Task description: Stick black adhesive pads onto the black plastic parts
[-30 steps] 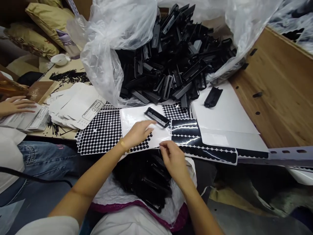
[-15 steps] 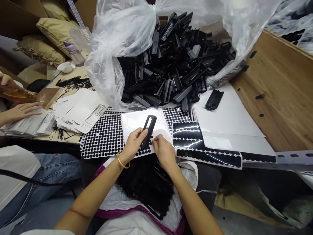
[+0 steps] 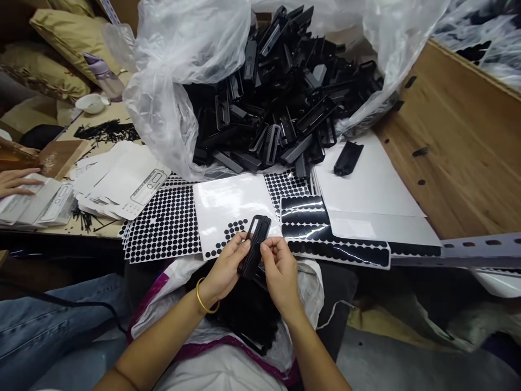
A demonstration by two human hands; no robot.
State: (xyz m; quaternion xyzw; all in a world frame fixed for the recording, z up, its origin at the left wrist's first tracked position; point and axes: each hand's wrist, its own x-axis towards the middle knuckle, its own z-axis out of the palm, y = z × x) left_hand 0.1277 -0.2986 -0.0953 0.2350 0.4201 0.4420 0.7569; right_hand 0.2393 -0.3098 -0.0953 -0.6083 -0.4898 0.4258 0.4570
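Observation:
My left hand (image 3: pixel 228 265) grips a slim black plastic casing (image 3: pixel 255 247) with a long slot near its top and a ribbed face. Thumb and fingertips of my right hand (image 3: pixel 280 266) are pinched together at the casing's right edge; whatever lies between them is too small to make out. Just beyond my hands is a white sheet (image 3: pixel 228 198) with a few rows of round black stickers (image 3: pixel 236 227). Below, an open white bag with a purple hem (image 3: pixel 280 331) sits on my lap, with more black pieces (image 3: pixel 244 312) inside.
A big clear plastic bag (image 3: pixel 163 108) spills a heap of black casings (image 3: pixel 277 108) at the back. Fuller dot sheets (image 3: pixel 163 222) lie left, glossy black sticker strips (image 3: pixel 337 247) right. One casing (image 3: pixel 348 158) rests on white paper. Another person's hand (image 3: pixel 18 183) is far left.
The casing has come down nearer my lap and turned its ribbed face up. My right hand has left the dot sheet and reached the casing's edge. The whole view has shifted slightly.

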